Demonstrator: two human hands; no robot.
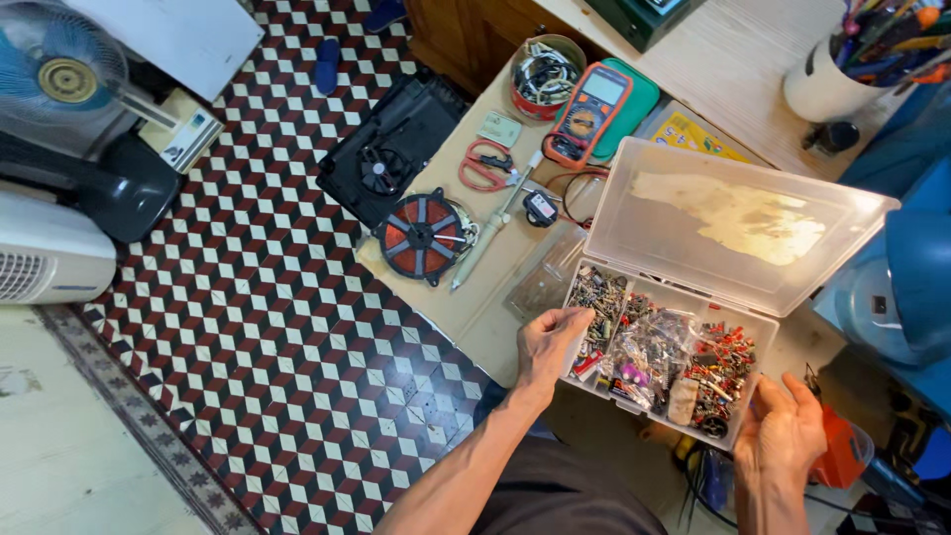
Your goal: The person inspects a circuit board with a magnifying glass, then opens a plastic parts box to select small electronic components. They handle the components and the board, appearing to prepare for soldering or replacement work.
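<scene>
- The right hand (783,431) grips the near right corner of a clear plastic parts box (670,396), thumb up against its front wall, fingers wrapped under the base.
- The left hand (550,342) holds the box's near left corner – fingers curled over the rim of the leftmost compartment, thumb along the outer wall.
- The box is held up between both hands, past the near edge of the bench (466,307) and over the person's lap; its compartments are packed with small electronic components (693,362), with tiny bags in the middle one.
- Its hinged lid (733,218) stands open, tilted away, with a yellowed patch on the inside.
- Farther on the bench, near its left edge, lies a round copper coil (424,236) on a dark frame – just beside it a white soldering iron (492,230).
- Behind those lie red-handled scissors (485,164), then an orange multimeter (586,114) resting on a green case.
- At the far edge of the bench stands a round tin (543,77) full of oddments.
- Beyond, on a pale table, is a white cup (827,84) holding pens.
- Left of the bench, on the chequered floor (267,297), lies a black housing (391,149) with a small fan.
</scene>
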